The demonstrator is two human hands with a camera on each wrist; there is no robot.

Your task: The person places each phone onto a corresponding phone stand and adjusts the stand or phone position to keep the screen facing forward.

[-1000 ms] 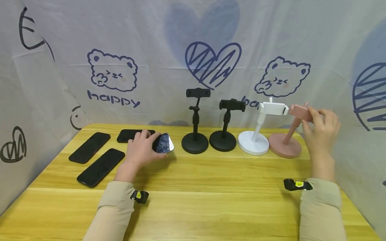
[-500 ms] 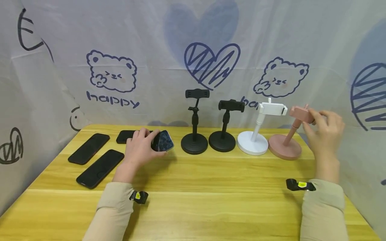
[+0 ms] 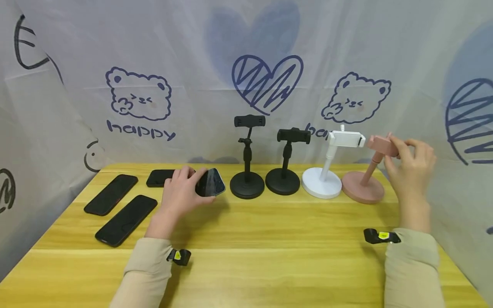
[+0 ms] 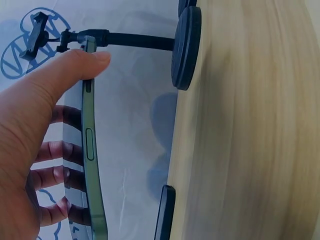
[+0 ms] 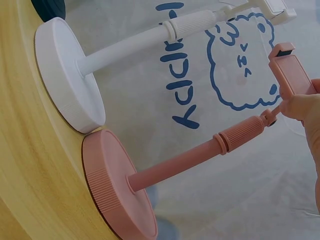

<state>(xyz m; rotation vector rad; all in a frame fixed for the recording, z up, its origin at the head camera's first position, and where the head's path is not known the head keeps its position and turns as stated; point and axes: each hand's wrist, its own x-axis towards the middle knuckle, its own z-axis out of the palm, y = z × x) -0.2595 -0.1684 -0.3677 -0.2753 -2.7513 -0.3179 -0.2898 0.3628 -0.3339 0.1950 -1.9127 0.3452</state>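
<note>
My left hand (image 3: 180, 191) holds a smartphone (image 3: 210, 183) above the table, at the back left of centre. In the left wrist view the phone's green side edge (image 4: 90, 145) faces the camera; the thumb presses near one end and the fingertips lie behind it. At the far right my right hand (image 3: 413, 167) pinches the clamp head of a pink phone stand (image 3: 363, 188). The right wrist view shows the thumb on that pink clamp (image 5: 294, 75), with the round base standing on the table. Some fingers of the right hand are out of sight there.
Left of the pink stand are a white phone stand (image 3: 322, 183) and two black ones (image 3: 247, 185) (image 3: 283, 182). Three dark phones (image 3: 111, 194) (image 3: 126, 220) (image 3: 158, 178) lie flat at the left. A printed cloth (image 3: 208, 98) hangs behind the wooden table (image 3: 277, 265).
The phone in my left hand has tilted slightly, and its screen reflection differs. My right hand stays on the pink clamp, having shifted only a little. The head view has moved slightly.
</note>
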